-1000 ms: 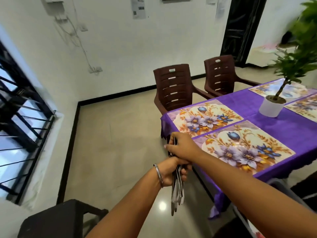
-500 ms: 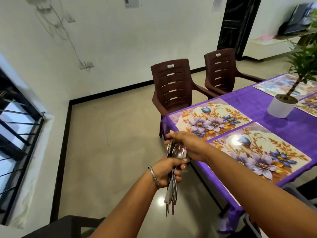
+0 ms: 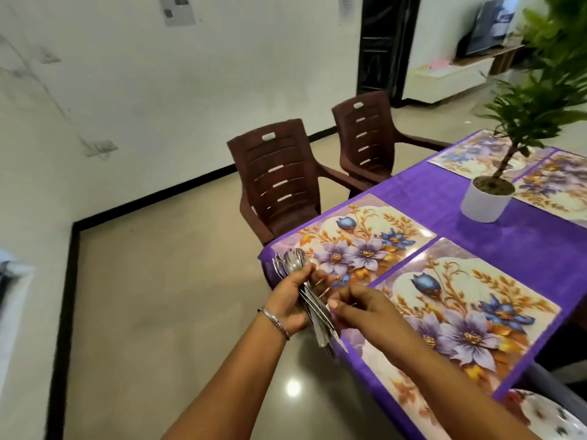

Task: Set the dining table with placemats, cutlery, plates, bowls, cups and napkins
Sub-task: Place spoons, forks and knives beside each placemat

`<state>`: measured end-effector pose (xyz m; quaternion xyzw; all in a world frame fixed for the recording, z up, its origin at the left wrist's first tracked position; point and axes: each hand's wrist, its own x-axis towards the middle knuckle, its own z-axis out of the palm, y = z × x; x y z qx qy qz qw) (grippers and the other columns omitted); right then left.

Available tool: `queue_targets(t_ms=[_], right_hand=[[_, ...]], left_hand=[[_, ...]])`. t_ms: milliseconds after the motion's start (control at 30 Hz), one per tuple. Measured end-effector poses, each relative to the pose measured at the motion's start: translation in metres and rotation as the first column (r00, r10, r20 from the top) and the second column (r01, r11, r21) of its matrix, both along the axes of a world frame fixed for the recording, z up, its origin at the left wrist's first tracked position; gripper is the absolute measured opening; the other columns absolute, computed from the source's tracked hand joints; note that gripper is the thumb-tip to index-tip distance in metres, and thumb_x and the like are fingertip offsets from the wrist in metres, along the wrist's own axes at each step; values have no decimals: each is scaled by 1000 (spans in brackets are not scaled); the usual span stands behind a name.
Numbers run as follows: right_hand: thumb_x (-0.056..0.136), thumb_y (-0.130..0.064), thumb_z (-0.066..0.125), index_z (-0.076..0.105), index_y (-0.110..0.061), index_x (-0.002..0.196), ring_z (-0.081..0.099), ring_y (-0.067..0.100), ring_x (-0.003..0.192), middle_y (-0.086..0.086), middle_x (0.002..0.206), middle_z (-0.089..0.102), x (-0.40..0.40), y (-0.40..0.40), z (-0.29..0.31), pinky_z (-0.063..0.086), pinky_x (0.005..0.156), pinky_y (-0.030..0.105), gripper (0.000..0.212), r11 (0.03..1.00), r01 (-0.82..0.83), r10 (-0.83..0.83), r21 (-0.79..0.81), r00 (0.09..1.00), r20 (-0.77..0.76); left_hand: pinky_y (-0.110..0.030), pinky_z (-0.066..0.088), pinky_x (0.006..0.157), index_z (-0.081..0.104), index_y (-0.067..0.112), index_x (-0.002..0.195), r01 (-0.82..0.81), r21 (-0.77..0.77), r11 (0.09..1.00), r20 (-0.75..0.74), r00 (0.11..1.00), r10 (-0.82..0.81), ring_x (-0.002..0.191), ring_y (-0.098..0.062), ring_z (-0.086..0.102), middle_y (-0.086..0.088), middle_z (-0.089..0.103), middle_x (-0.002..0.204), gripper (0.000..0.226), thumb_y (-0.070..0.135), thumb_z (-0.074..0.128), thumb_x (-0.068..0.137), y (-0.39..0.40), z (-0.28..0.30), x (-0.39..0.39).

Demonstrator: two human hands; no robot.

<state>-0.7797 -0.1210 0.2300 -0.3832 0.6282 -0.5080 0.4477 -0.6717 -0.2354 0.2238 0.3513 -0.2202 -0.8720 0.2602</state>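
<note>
I hold the cutlery (image 3: pixel 306 300) as one bundle in my left hand (image 3: pixel 290 298), fingers closed around the middle of it, spoon bowls up and handles pointing down. I keep it this way because one hand carries the whole stock and the other stays free to take pieces one by one. My right hand (image 3: pixel 355 304) is just beside the bundle, thumb and fingertips pinching at one piece, I think a spoon or fork; which one I cannot tell, the metal overlaps too much.

Both hands are at the corner of the bench (image 3: pixel 444 198), w/ the bundle partly over the edge of the cloth and touching neither mat. The near mat (image 3: pixel 460 319) is directly right of my right hand, and the second mat (image 3: pixel 359 239) is just behind the spoon bowls. Both mats are bare, no cutlery on them yet. Two more mats lie far off, beyond the plant pot (image 3: pixel 484 203). A plate (image 3: pixel 546 414) shows at the bottom right corner.

Probably the next step is to pull out one piece and lay it beside the near mat.
</note>
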Motion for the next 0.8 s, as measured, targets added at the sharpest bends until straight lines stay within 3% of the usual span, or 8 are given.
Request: queue_targets(t_ms=[100,200,267,367,467,567,667,800], right_hand=[[80,-24,75,70,-18,85,66,10,72,0,77,70,-20,-5,-9,54,70,26,9,997,72,-73,-7,983,-168],[76,-19,79,67,-21,80,58,-4,61,-8,71,66,-39,0,-18,45,63,15,12,974,227,-218,16,953,-211],[76,-19,79,67,-22,76,59,1,62,-7,69,66,-59,4,-24,46,65,19,12,942,333,-315,41,921,-231],[79,-18,76,67,-20,77,61,9,65,-6,68,65,-87,12,-36,49,67,25,9,896,438,-402,77,873,-277],[80,-22,75,66,-20,80,64,14,72,-3,74,68,-108,20,-46,53,71,28,9,860,493,-443,135,851,-283],[84,-21,71,62,-22,71,57,8,64,-4,69,64,-128,21,-52,46,62,24,16,845,498,-440,193,854,-279],[89,-25,65,60,-21,71,54,8,62,-6,67,61,-140,18,-61,43,60,26,18,811,541,-485,225,835,-260],[92,-15,54,56,-21,85,65,20,71,4,80,67,-158,13,-72,54,66,38,10,751,608,-575,256,794,-200]], left_hand=[[-35,58,72,74,6,70,112,-7,994,5,994,-112,69,-22,71,-10,72,75,47,31,45,97,2,-14,-38],[-37,58,76,74,3,80,244,6,970,41,969,-244,76,-25,71,-13,72,85,40,36,53,87,13,-23,-72],[-34,60,66,75,4,75,315,-16,949,45,948,-314,68,-23,71,-11,72,78,42,36,51,87,18,-24,-96],[-32,59,58,74,4,85,452,-13,892,32,892,-452,60,-20,70,-10,73,76,35,31,51,84,22,-27,-129],[-33,60,71,77,2,84,561,-10,828,59,827,-559,78,-23,72,-13,73,87,33,23,51,87,20,-38,-153],[-36,56,83,75,0,92,635,-19,773,75,771,-632,89,-27,70,-18,71,99,30,17,52,82,19,-50,-175],[-36,57,83,74,-1,96,679,15,734,70,731,-678,92,-28,70,-20,70,103,31,14,51,82,11,-59,-192],[-35,58,74,71,-2,101,693,101,714,68,711,-700,81,-26,71,-18,69,101,30,14,52,84,0,-70,-216]])
